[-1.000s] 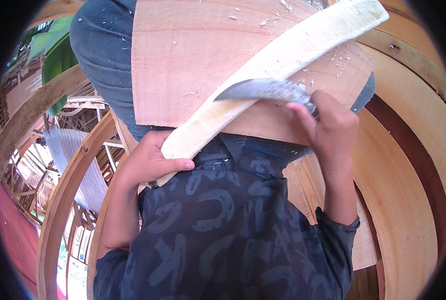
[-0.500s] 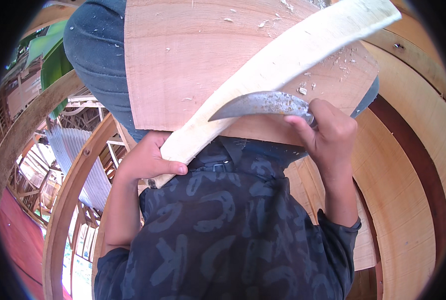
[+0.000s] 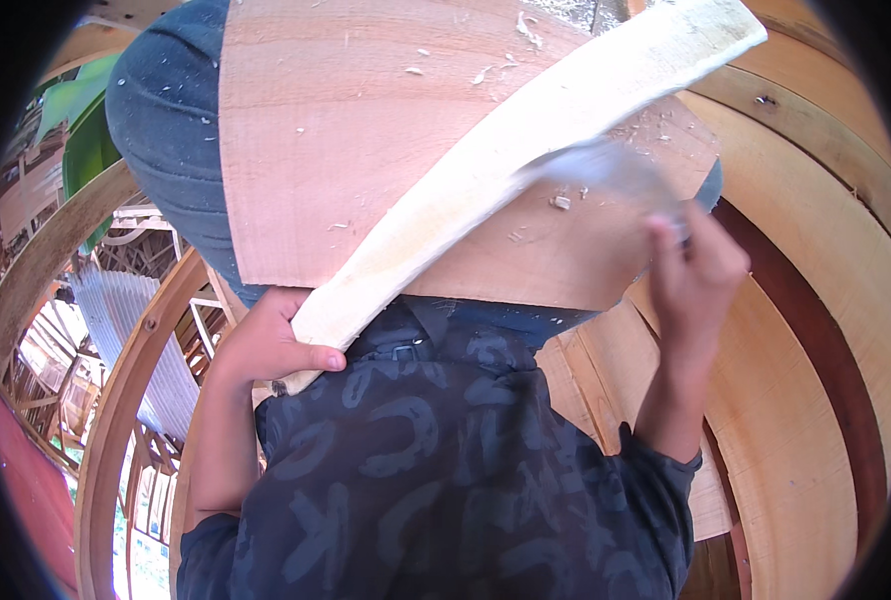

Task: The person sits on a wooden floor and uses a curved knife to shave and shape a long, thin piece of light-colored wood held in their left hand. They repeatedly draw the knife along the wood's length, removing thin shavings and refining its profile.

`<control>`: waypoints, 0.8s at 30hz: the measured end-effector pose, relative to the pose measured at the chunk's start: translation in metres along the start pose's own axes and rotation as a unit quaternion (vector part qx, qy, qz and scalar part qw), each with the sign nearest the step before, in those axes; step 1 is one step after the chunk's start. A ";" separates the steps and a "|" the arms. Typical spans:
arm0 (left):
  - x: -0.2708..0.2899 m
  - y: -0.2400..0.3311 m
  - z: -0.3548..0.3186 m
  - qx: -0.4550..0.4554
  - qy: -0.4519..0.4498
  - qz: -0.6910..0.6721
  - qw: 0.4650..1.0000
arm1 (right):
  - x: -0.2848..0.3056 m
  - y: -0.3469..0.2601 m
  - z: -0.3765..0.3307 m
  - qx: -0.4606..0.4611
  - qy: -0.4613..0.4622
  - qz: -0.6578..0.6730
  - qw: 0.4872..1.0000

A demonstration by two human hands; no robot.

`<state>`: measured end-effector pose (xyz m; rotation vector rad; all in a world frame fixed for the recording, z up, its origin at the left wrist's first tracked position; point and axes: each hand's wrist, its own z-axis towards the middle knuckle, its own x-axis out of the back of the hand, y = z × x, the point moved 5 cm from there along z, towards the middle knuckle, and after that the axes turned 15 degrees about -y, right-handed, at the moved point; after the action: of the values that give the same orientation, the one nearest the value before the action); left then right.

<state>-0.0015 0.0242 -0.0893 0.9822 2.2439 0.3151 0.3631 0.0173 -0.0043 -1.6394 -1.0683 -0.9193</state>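
A long, pale, curved piece of wood slants from my waist up to the far right, across a flat wooden board on my lap. My left hand is closed round its near end, thumb on top. In my right hand is a knife with a curved metal blade, smeared by motion. Its tip is at or close to the right edge of the pale wood, about midway along; I cannot tell whether it touches. The knife's handle is hidden in my fingers.
Wood shavings lie scattered on the board. Large curved planks stand to my right, and a curved wooden beam rises at my left. Beyond it are a corrugated sheet and green leaves.
My right hand has moved right and slightly down, and the blade has swung away from across the wood to its right edge. The left hand keeps its hold; the whole view has shifted slightly.
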 end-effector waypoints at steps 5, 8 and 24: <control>0.000 0.008 -0.001 -0.027 0.003 0.025 0.999 | -0.021 -0.031 0.006 0.063 -0.034 -0.039 0.997; -0.001 0.008 -0.001 -0.035 0.001 0.035 0.999 | -0.020 -0.022 0.010 0.063 -0.020 -0.047 0.997; -0.008 0.033 -0.008 -0.019 0.046 0.105 0.993 | -0.023 -0.028 -0.001 0.005 -0.084 -0.013 0.996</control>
<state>0.0157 0.0420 -0.0646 1.2071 2.2104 0.5027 0.3294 0.0156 -0.0160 -1.7219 -1.2081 -0.8023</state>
